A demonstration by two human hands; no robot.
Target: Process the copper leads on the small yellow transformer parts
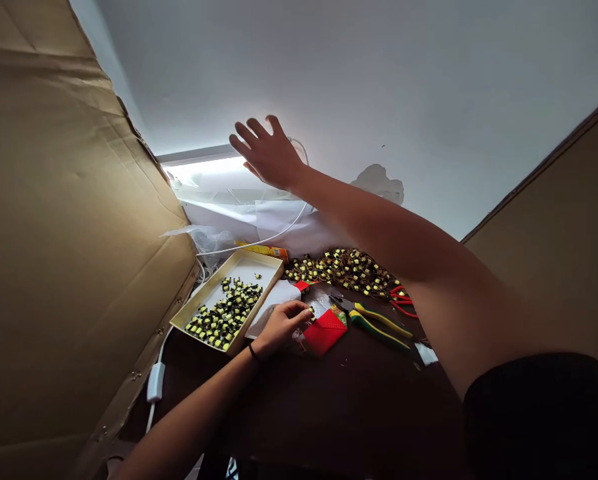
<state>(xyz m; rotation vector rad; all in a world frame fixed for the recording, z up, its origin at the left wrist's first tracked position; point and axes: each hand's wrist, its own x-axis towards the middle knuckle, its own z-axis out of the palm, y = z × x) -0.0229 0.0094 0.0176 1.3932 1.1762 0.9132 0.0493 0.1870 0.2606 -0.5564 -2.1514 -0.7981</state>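
Observation:
My right hand (267,155) is raised high toward the bright light strip (203,163) at the back wall, fingers stretched out and apart, holding nothing. My left hand (281,325) rests low on the dark table (329,407), fingers pinched on a small yellow-and-black part beside a red packet (326,331). A shallow cardboard tray (273,277) holding several of the same small yellow-and-black parts lies just left of that hand. A larger heap of these parts (343,268) lies at the back of the table.
Pliers with green-yellow handles (379,321) and a red-handled tool (403,301) lie right of the packet. Tall cardboard sheets stand at the left (63,233) and right (563,247). A white cable with an inline switch (155,382) runs along the left edge. Clear plastic bags (209,237) sit behind the tray.

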